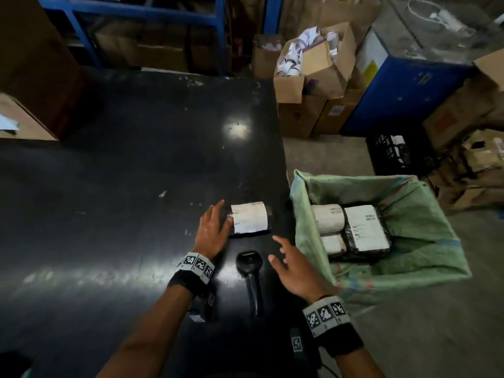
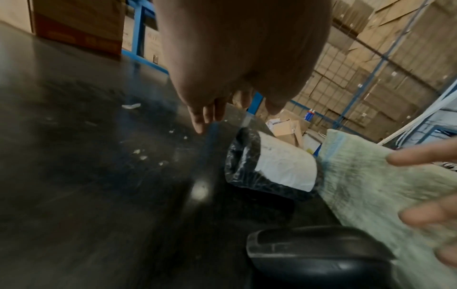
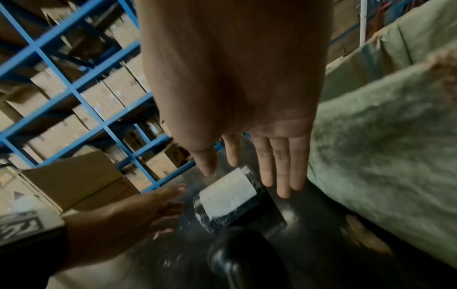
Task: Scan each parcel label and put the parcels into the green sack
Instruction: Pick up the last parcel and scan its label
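One parcel (image 1: 249, 218) on the black table (image 1: 122, 173), near its right edge, label up, at about 12 o'clock from the scanner (image 1: 250, 271) and at 9 o'clock from the green sack (image 1: 425, 257). Inside the sack, three wrapped parcels (image 1: 351, 227) already. Left hand (image 1: 211, 230) flat and relaxed at the left end of the parcel, fingers straight, touching or almost touching the black wrap; exact contact hard to tell. Right hand (image 1: 293, 264) spread wide, holding nothing, hovering between scanner and sack, just at 3 o'clock of the scanner head. Probably the step in hand: to scan this last parcel on the table. Best to steady the parcel lightly with the left fingers, not to cover the white label, and to keep the barcode side facing up and smooth, because the wrap looks soft and wrinkled. Better to take the scanner by its handle at 6 o'clock, then aim the head toward 12 o'clock at the label. After the reading, to lift the parcel toward 3 o'clock and lay it in the sack beside the others, not to throw. Risk: the parcel is roundish, may roll toward the table edge.
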